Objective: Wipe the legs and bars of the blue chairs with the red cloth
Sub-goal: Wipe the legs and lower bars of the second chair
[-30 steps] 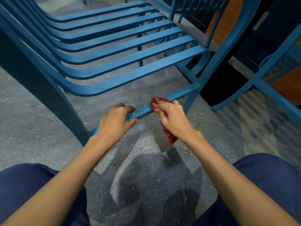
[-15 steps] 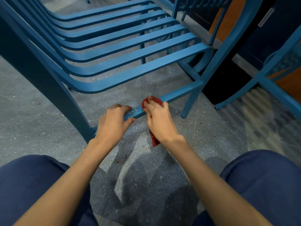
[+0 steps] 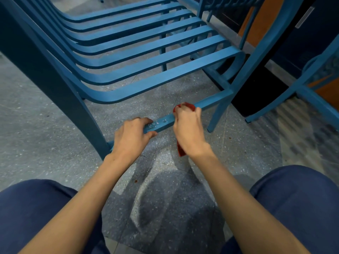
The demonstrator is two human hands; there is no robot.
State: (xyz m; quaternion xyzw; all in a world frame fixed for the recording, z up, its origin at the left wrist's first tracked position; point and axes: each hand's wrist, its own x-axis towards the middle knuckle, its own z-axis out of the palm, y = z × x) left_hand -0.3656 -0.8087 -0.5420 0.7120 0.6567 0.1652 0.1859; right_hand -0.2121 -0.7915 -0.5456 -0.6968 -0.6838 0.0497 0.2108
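— While we crouch on the speckled grey stone floor (image 3: 55, 143), where do we stand with the slatted blue metal chair (image 3: 146, 57)?

— Our left hand (image 3: 131, 137) is curled around its low blue crossbar (image 3: 211, 102), steadying it. Our right hand (image 3: 189, 129) pinches the crumpled red cloth (image 3: 186, 106) against it.

— We'd press firmly and sweep toward the white specks (image 3: 161, 122).

The slatted chair (image 3: 146, 57) is matte blue throughout, and its low crossbar (image 3: 211, 101) carries pale whitish specks. The cloth (image 3: 185, 107) is red. The floor (image 3: 55, 134) is grey terrazzo flecked with white. The trousers (image 3: 36, 213) are plain navy. An orange panel (image 3: 255, 24) sits behind.
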